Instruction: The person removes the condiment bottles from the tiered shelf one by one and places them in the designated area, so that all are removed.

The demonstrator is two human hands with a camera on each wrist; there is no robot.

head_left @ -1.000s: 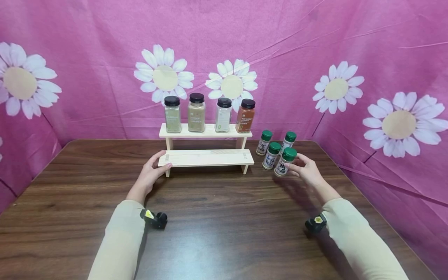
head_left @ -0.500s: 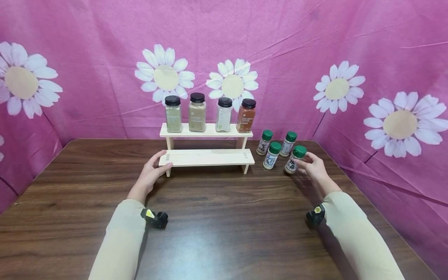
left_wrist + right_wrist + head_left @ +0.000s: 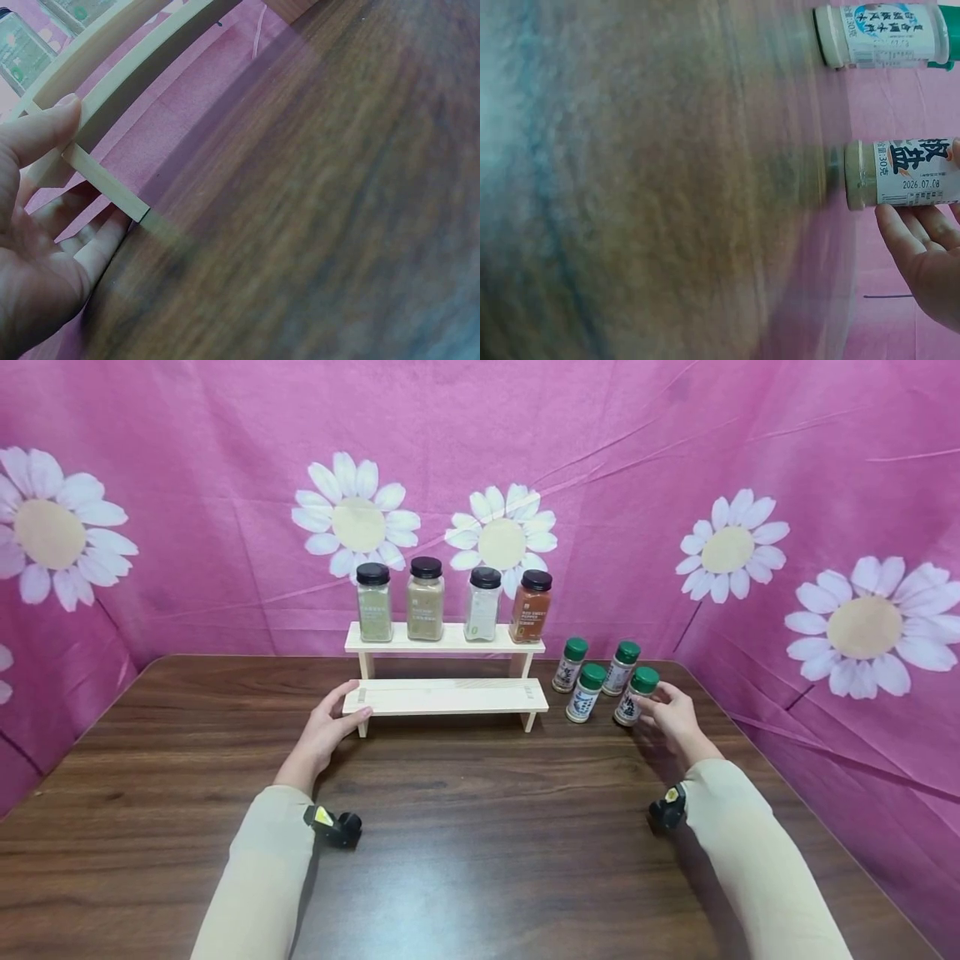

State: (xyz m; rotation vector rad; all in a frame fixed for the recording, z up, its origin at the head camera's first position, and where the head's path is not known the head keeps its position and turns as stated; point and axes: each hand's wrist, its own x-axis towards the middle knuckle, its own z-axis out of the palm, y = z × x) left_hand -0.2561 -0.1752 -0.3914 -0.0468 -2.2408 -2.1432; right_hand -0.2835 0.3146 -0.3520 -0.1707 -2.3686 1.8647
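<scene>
My left hand grips the left end of the lower tier of a two-tier wooden spice rack. In the left wrist view, the thumb presses the board's edge while the other fingers lie behind the rack's leg. With its thumb and fingers, my right hand holds a green-capped spice jar, upright on the table at the front right of a small group. Its printed label shows in the right wrist view, where the fingers lie along the jar's side.
Black-capped jars with green, tan, whitish and red contents stand on the upper tier. Other green-capped jars stand nearby: one in front, two behind. A pink flowered cloth hangs behind the brown wooden table.
My right hand has moved the front right spice jar rightward, away from its neighbour, and set it about level with it. The left hand has stayed on the rack.
</scene>
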